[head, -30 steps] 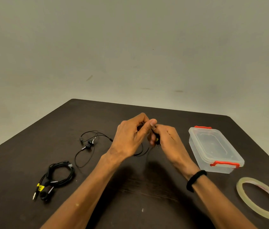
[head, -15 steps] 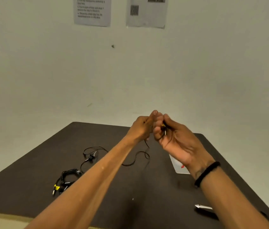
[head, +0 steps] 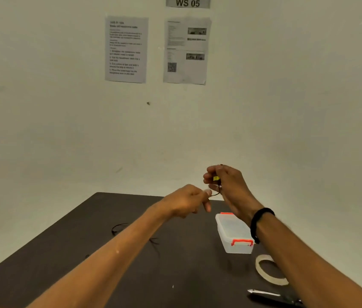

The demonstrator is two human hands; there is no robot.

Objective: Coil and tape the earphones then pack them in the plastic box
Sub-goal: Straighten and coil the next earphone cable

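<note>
My right hand is raised above the table's far edge and grips the black earphone cable with a yellow tag between its fingers. A little lower and to the left, my left hand pinches the same cable, a short black stretch running between the two hands. More black cable trails on the dark table below my left forearm. The clear plastic box with red clips stands shut on the table under my right wrist.
A roll of clear tape lies right of the box, scissors nearer me. Another black cable loop lies at the left on the dark table. Printed sheets hang on the wall.
The view has tilted up to the wall. Both hands rose from the table; the right hand now is higher than the left, pulling the cable apart between them.
</note>
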